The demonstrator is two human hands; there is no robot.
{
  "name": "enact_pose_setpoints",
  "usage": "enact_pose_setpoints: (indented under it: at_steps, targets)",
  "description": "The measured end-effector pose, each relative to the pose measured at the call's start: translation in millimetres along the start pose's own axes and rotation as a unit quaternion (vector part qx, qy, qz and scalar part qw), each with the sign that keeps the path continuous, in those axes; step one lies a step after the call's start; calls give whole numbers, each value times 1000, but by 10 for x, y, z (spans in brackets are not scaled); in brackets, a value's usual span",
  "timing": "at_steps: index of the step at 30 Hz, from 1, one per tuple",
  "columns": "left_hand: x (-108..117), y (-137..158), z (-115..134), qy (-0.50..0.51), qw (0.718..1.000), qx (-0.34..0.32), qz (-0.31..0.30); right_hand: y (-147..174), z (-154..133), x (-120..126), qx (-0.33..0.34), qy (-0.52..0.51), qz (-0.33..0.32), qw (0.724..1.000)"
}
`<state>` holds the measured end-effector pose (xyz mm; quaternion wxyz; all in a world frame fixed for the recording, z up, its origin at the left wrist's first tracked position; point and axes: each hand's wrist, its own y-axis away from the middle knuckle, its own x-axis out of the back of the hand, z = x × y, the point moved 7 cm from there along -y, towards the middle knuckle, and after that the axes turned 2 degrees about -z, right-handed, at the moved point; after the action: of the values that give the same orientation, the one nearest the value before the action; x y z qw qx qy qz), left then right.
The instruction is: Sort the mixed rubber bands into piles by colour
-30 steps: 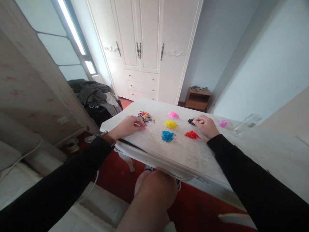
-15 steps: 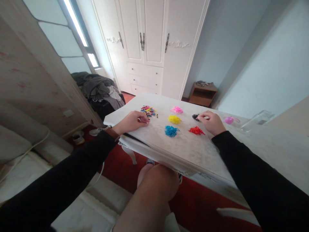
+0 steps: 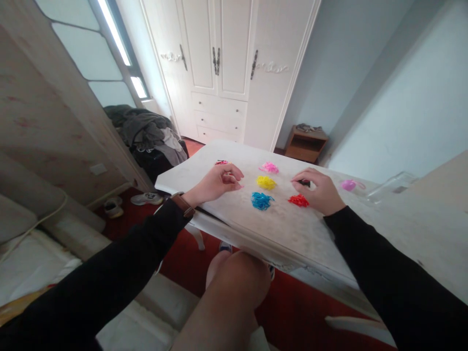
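My left hand point(image 3: 219, 184) hovers over the left of the table, its fingers curled in a pinch. A tiny pink bit shows at its fingertips, too small to name. Behind it lies a mixed multicoloured pile point(image 3: 222, 162), mostly hidden. My right hand point(image 3: 317, 190) is over the right side, thumb and fingers bent together; what they hold, if anything, cannot be made out. A black pile point(image 3: 304, 183) shows through the gap in that hand, and a red pile point(image 3: 298, 200) lies just below. Between the hands are pink point(image 3: 269, 167), yellow point(image 3: 266, 183) and blue point(image 3: 262, 201) piles of small thin strands.
The white table point(image 3: 278, 234) has a purple object point(image 3: 348, 185) and a clear container point(image 3: 391, 186) at its right. Beyond stand a white wardrobe point(image 3: 223, 107) and a small wooden cabinet point(image 3: 305, 146). Clothes point(image 3: 146, 131) are heaped at left; shoes point(image 3: 146, 199) lie on the floor.
My left hand has moved right, away from the mixed pile, and now covers most of it. The right hand has shifted slightly left and nearer, over the black and red piles.
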<state>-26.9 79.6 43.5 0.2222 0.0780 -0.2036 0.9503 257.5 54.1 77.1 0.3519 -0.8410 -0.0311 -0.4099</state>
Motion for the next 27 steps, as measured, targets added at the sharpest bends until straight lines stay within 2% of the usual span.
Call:
enact_pose_setpoints:
  at_steps: [3, 6, 9, 12, 18, 24, 27]
  targets:
    - [-281, -66, 123, 48, 998, -11, -36, 54, -427, -145, 91, -21, -57, 994]
    - [-491, -122, 220, 87, 993, -37, -64, 127, -688, -276, 164, -38, -81, 982]
    - [-580, -163, 223, 113, 989, -54, -74, 166, -762, -383, 194, -43, -111, 974]
    - [-603, -169, 169, 126, 988, -51, -75, 161, -758, -403, 191, -42, -122, 973]
    - [-471, -119, 110, 54, 995, -64, -62, 124, -779, -300, 165, -27, -113, 979]
    - [-94, -16, -48, -81, 993, -76, -33, 77, -745, -218, 160, 21, -97, 982]
    - [-1, 64, -58, -114, 988, -94, -43, 70, -741, -210, 157, 44, -88, 983]
